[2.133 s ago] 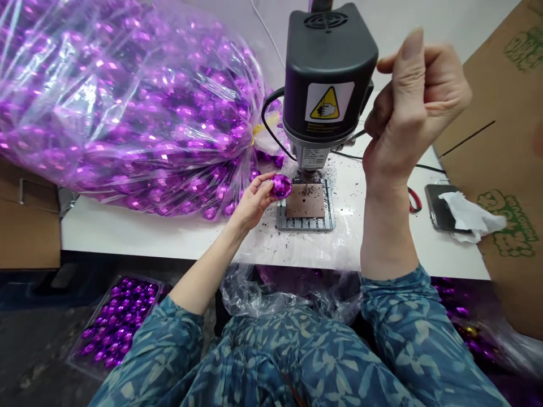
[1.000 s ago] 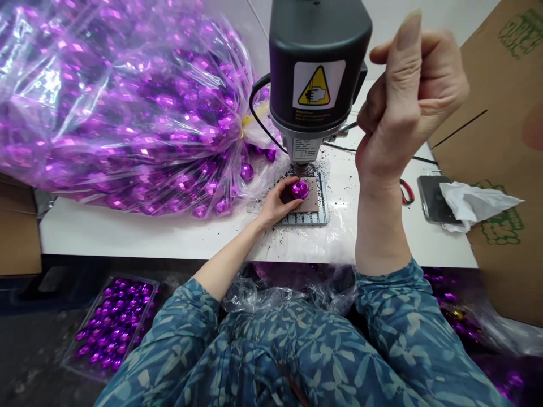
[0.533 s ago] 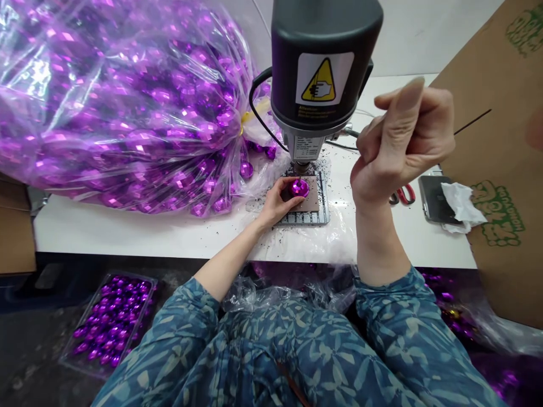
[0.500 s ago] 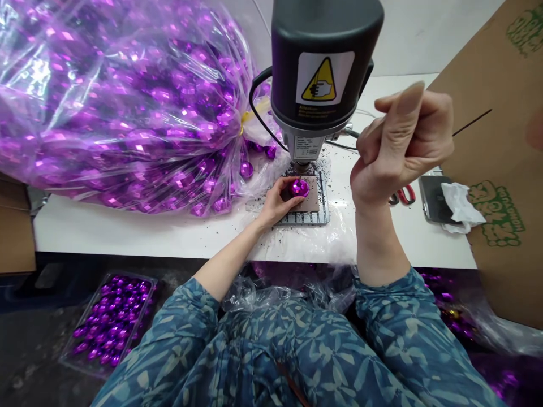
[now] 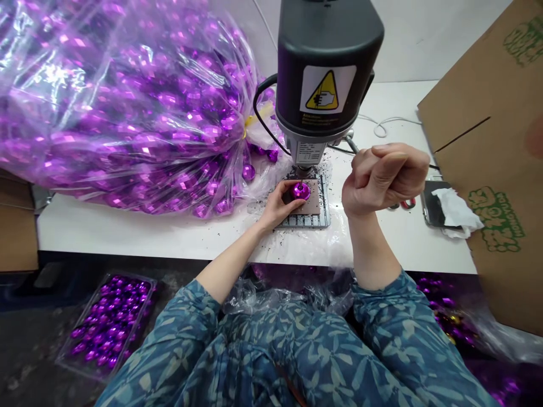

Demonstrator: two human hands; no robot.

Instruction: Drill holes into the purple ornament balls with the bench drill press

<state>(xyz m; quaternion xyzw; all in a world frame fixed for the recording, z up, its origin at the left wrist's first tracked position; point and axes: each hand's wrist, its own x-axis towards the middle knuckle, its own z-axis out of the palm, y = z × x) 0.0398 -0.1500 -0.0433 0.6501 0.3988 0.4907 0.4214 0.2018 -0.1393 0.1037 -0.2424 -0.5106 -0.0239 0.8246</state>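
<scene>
Between the thumb and fingers of my left hand point(image 5: 280, 204) is a shiny purple faceted ball point(image 5: 301, 191). It rests on a flat brown board point(image 5: 313, 204) on the slotted metal base point(image 5: 324, 217) of a bench drill press point(image 5: 331, 62). The drill bit comes down from the chuck point(image 5: 304, 170) onto the top of the ball; I cannot tell how deep it sits. My right hand point(image 5: 384, 178) is closed in a fist around the end of the drill press lever point(image 5: 352, 143), right of the motor housing. Most of the lever's grip is hidden in the fist.
A large clear bag point(image 5: 139, 113) of purple balls fills the left of the table point(image 5: 127, 232). Loose balls point(image 5: 248, 172) lie by its tied neck. To the right are red-handled scissors point(image 5: 408, 203), a crumpled tissue point(image 5: 456, 209) and a cardboard box point(image 5: 479, 152). A tray point(image 5: 106, 322) of balls stands low left.
My right hand has come down and slightly left, bringing the lever down. The bit now reaches the ball's top. My left hand still holds the ball in place.
</scene>
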